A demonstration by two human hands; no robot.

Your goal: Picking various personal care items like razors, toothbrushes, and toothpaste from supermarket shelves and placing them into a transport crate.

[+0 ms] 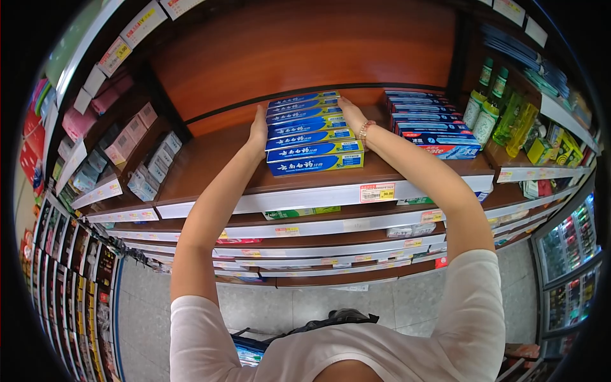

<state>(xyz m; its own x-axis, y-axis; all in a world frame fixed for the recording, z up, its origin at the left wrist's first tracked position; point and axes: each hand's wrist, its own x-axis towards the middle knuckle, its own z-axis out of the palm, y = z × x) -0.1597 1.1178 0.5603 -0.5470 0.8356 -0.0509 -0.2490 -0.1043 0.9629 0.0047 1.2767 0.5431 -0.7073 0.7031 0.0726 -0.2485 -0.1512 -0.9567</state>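
A row of blue and yellow toothpaste boxes [310,143] runs front to back on the brown store shelf [215,167]. My left hand [258,129] lies flat along the row's left side. Against its right side, towards the back, rests my right hand [352,114], with a beaded bracelet on the wrist. Both palms face inward, so the boxes sit between them. The hands' inner sides and most fingers are hidden. To the right, apart from the row, stands a second row of Colgate toothpaste boxes [432,126] in dark blue and red.
Green-capped bottles [487,117] and yellow-green bottles [520,129] stand right of the Colgate boxes. Small white boxes [162,155] and pink boxes [131,136] are on the left. A white price rail [305,198] edges the shelf, with lower shelves beneath. A glass-door drinks cooler [568,258] stands far right.
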